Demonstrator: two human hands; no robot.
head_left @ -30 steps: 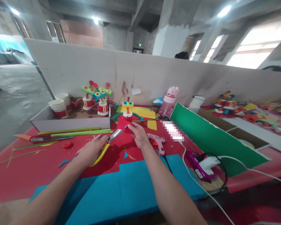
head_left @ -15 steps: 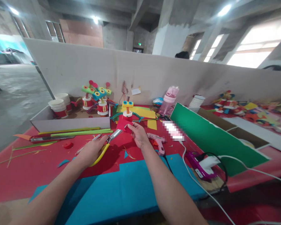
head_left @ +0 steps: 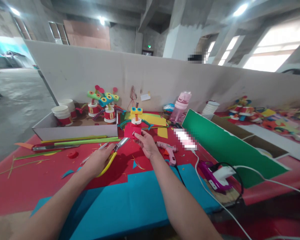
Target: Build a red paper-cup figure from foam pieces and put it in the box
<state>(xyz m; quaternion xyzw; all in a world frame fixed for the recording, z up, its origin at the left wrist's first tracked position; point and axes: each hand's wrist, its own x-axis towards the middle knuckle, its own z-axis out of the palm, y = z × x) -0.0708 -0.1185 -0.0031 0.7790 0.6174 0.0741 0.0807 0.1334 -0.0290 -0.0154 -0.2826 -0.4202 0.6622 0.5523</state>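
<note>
My left hand (head_left: 100, 160) is closed around the yellow handles of a pair of scissors (head_left: 121, 144), whose blades point up and right. Between the fingertips and thumb of my right hand (head_left: 146, 144), a small piece of red paper (head_left: 130, 131) is pinched. The scissor tips are at the paper's lower edge; whether they touch it I cannot tell. Just behind the paper stands a paper-cup figure (head_left: 136, 122) with a yellow head, blue eyes and green coiled arms. Beside my left hand is a thin, pale, pen-like thing (head_left: 87, 158), partly hidden.
A pink glue gun (head_left: 168, 151) lies right of my right hand. Farther right are a purple power strip (head_left: 212, 178) with cables and a green-sided box (head_left: 222, 143). A white box (head_left: 76, 132) with cup figures stands back left. Blue card (head_left: 115, 203) covers the front edge.
The red paper has turned slightly in my right hand, and its fingers have shifted a little left and down. My left hand and the scissors have barely moved.
</note>
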